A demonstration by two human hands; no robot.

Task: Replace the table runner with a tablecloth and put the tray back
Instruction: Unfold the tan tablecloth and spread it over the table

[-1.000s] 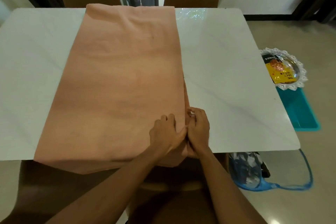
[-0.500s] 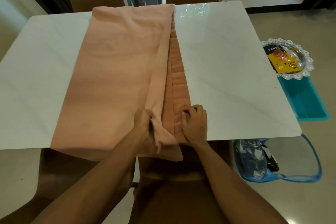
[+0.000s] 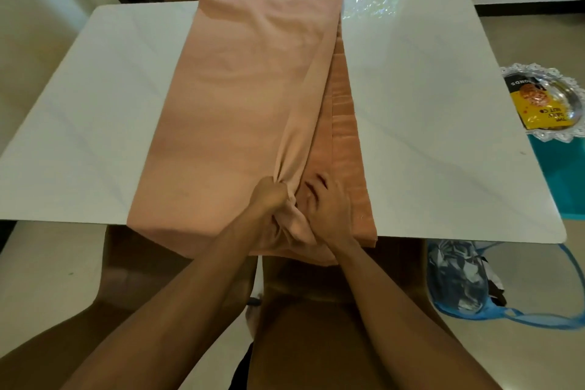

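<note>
- Since half a second ago, the left hand (image 3: pixel 272 199) has drawn the top layer of the peach tablecloth (image 3: pixel 240 111) further leftward, baring a wider strip of the folded layers beneath.
- Nearest the camera, both forearms reach forward from the bottom edge, meeting at the near edge of the white table (image 3: pixel 443 123).
- Fisted tight, the left hand clamps a bunched corner of the top layer, which stretches taut from the grip toward the far right corner of the cloth.
- Just beside it, the right hand (image 3: pixel 329 206) presses palm-down on the layers below, fingers curled onto the fabric; whether they pinch a fold cannot be told.
- Down the table's middle the cloth lies lengthwise, its near end hanging over the edge above a brown chair (image 3: pixel 316 310).
- Off the table's right side, a silver tray (image 3: pixel 569 133) holding a yellow packet (image 3: pixel 538 111) sits on a teal bin (image 3: pixel 557 180).
</note>
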